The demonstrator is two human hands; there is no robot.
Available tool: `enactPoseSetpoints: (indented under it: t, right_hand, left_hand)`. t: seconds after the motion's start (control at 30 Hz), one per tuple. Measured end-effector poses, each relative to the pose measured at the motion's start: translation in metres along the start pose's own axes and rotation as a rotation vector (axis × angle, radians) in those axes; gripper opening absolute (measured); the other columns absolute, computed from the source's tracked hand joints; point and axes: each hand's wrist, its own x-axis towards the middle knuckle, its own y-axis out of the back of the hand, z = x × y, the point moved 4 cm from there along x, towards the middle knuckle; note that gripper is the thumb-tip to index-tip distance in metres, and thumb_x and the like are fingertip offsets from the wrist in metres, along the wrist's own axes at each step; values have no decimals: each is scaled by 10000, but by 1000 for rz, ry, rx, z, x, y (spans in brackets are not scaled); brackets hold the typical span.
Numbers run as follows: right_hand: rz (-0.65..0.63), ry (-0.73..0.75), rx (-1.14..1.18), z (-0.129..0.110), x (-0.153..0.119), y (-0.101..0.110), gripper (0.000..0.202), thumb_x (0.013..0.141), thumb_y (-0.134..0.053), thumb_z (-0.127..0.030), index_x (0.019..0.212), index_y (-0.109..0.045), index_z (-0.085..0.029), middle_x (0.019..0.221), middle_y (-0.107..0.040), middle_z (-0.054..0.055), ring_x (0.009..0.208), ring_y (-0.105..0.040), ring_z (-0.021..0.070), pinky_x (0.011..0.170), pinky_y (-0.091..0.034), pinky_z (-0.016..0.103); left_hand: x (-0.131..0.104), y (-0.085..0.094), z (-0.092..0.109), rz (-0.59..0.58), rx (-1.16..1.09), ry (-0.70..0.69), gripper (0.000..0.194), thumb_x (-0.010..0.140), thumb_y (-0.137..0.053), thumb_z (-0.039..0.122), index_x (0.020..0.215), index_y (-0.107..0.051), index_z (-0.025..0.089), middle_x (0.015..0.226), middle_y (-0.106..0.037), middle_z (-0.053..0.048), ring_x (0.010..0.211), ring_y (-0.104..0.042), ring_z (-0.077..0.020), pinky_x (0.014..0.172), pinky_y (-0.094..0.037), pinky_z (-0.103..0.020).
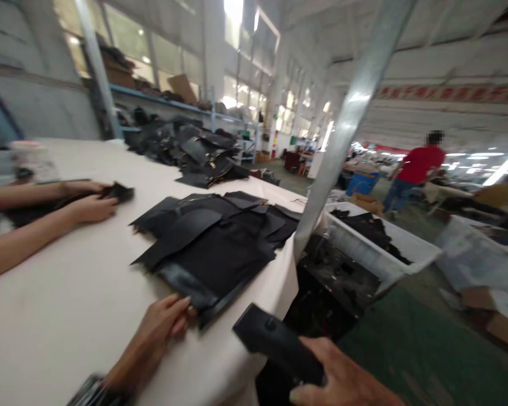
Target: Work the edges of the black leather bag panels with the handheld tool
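right hand (338,372) grips black piece (275,338) by counter (88,293) right edge; left hand (163,321), hold unclear, curls by pile (228,248), seemingly mostly undone.

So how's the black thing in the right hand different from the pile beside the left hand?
The black thing is chunky; the pile is flat, overlapping pieces. The black thing is in the right hand; the pile lies on the table. Both look black.

The near pile (228,242) lies on the table (68,316), before the far pile (198,149).
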Motion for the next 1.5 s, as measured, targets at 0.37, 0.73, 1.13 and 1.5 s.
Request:
enactPoseSetpoints:
  t: [0.37,0.73,1.13,1.5]
  right_hand:
    - [-41,-6,-202,-5,12,-31,91,822,-522,-247,773,-530,-170,501,-519,-64,444,-503,103,465,-387,188]
    - [-127,76,-166,-22,53,-48,180,836,-530,-330,768,-540,-163,490,-526,-59,430,-515,105,446,-385,186]
    - [-32,125,-177,-23,85,-24,260,844,-520,-375,684,-518,-171,457,-559,-39,425,-533,114,495,-428,211]
    - [-132,44,-191,-12,79,-40,171,827,-541,-329,800,-530,-160,475,-545,-49,423,-510,115,447,-399,199]
  left_hand:
    - [-15,3,-1,-113,-332,-91,243,716,-571,344,580,-430,201,281,-328,113,271,-273,-43,426,-396,-205]
    - [-9,5,-6,-135,-412,-105,236,684,-612,352,586,-474,187,294,-355,101,283,-311,-52,443,-429,-224]
    - [-7,7,-5,-129,-409,-52,259,669,-632,337,562,-450,186,291,-349,103,273,-293,-37,442,-419,-218]
    - [-5,5,-6,-135,-432,-41,245,682,-629,310,569,-452,183,288,-346,104,286,-309,-38,442,-417,-201]
